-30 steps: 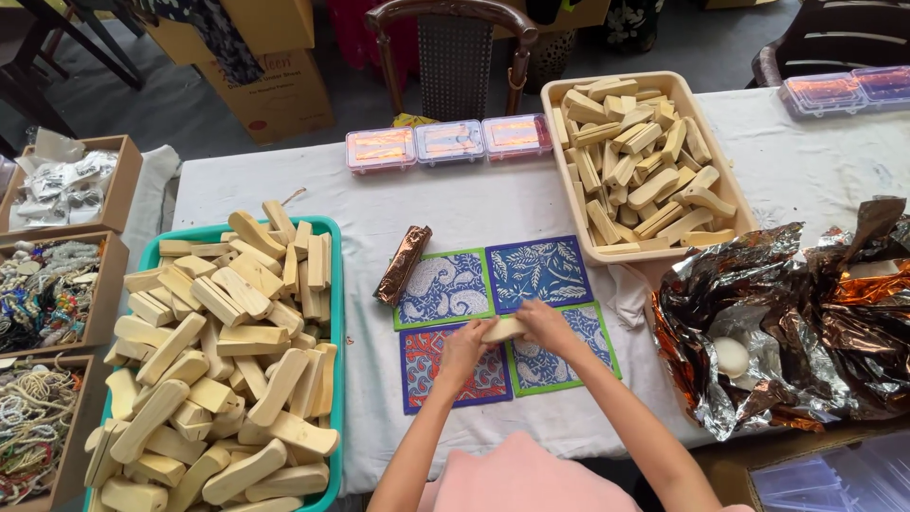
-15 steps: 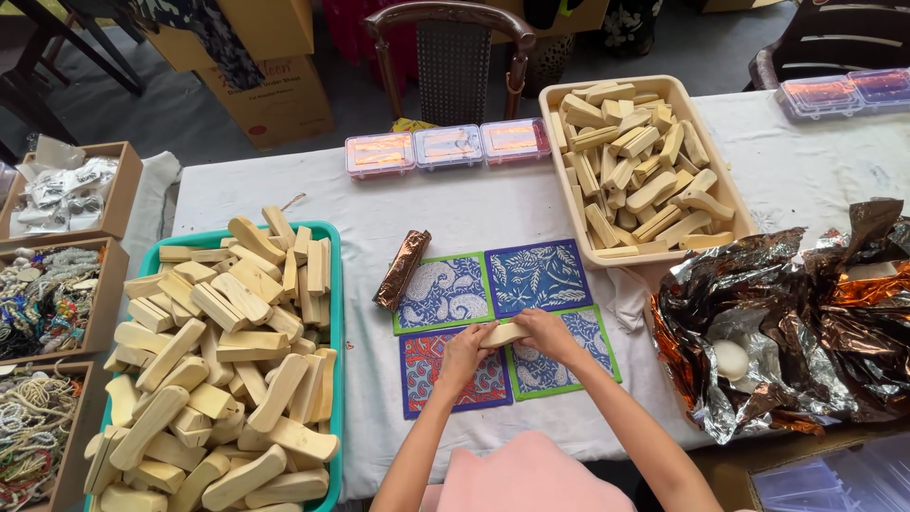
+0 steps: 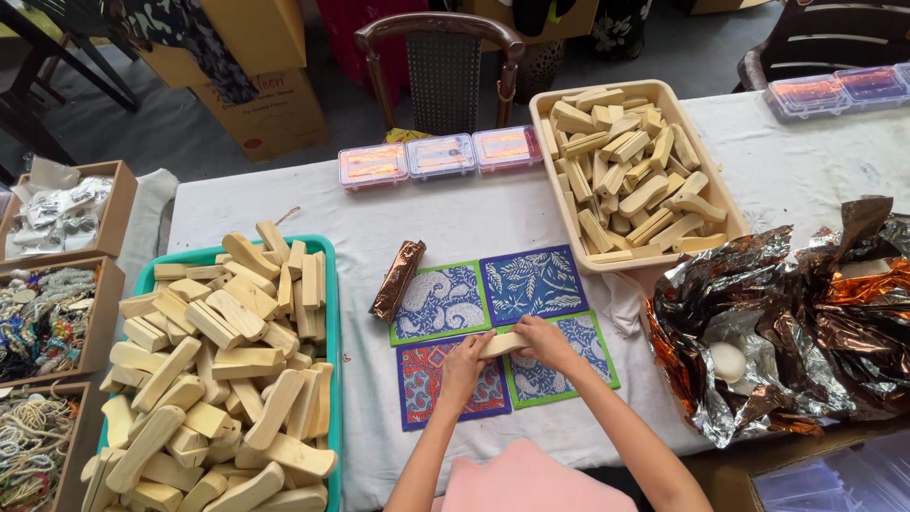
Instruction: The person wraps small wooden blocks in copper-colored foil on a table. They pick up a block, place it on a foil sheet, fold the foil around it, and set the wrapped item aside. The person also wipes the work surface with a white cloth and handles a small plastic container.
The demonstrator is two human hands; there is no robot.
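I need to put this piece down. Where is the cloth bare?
Bare cloth lies between the clear boxes and the patterned mats. The teal tray and beige tray are full; crumpled foil crowds the right.

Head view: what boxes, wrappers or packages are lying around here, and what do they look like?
Clear plastic cases: three in a row at the table's far edge, orange-tinted contents.
More cases: far right corner, same kind.
Foil-wrapped roll: coppery, left of the patterned mats.
Crumpled foil: silver and copper, at right.
Cardboard boxes: yellow-brown, on the floor behind.
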